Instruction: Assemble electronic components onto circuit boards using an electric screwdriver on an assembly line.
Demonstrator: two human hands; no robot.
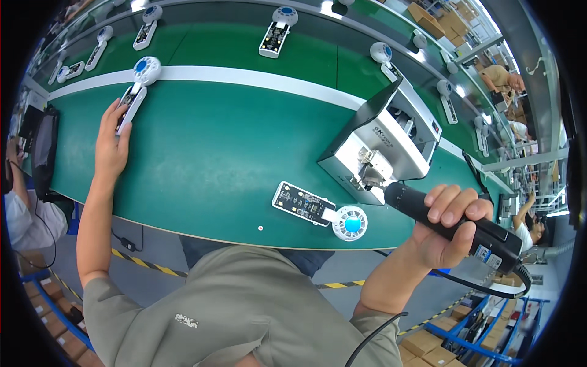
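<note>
Out at the left, my left hand [113, 147] is closed around the handle of a white handheld fan [147, 71], whose round head has a blue centre and points away from me. Its handle lies uncovered, with a dark circuit board inside. My right hand [449, 226] grips a black electric screwdriver [408, 203] by its body. The driver's tip is at the front of a grey metal screw feeder [361, 137]; whether it touches a screw cannot be made out. Between my hands, near the bench's front edge, lies another fan [302, 203] with its circuit board facing up.
A green conveyor belt [214, 46] runs along the far side behind a white rail [244, 74], carrying several similar fans [274, 40]. The screwdriver's cable [483, 290] loops down at the right. Other people work at both sides. Cartons [428, 345] stand on blue racks below.
</note>
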